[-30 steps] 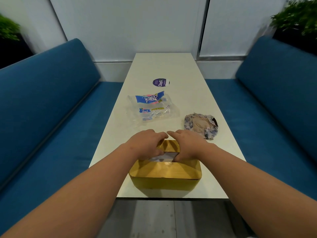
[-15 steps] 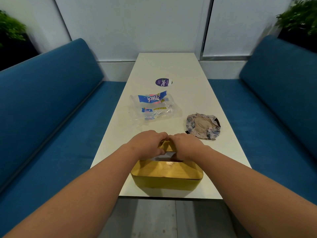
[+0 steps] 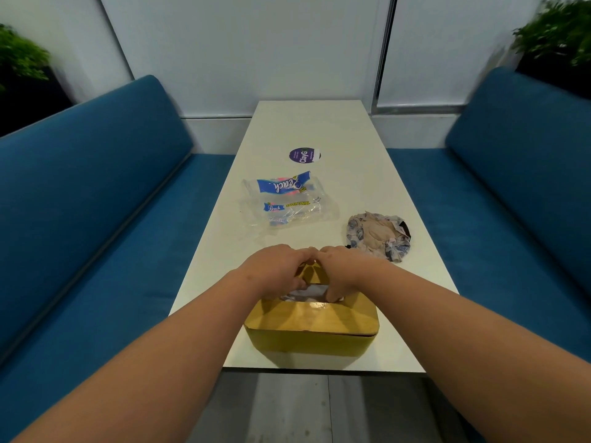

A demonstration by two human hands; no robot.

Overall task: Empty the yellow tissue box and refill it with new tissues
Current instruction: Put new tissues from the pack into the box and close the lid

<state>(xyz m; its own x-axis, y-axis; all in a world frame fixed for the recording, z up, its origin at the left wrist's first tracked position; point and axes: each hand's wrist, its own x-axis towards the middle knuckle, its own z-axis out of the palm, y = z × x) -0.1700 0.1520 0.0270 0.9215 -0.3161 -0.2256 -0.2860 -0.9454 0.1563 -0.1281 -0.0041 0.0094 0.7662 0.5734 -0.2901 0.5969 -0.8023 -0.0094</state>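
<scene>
Here both hands meet over the yellow tissue box (image 3: 311, 327) at the table's (image 3: 319, 129) near edge: left hand (image 3: 277, 269) and right hand (image 3: 343, 270) curl fingers into its opening, on white tissues (image 3: 302, 295)

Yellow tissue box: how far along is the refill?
Looks mostly done: the clear paper towel wrapper lies emptied on the table, beside a crumpled wad of old tissues. In hand: the left hand and right hand work at the yellow tissue box opening, where white tissue shows. Left: finishing there.
</scene>
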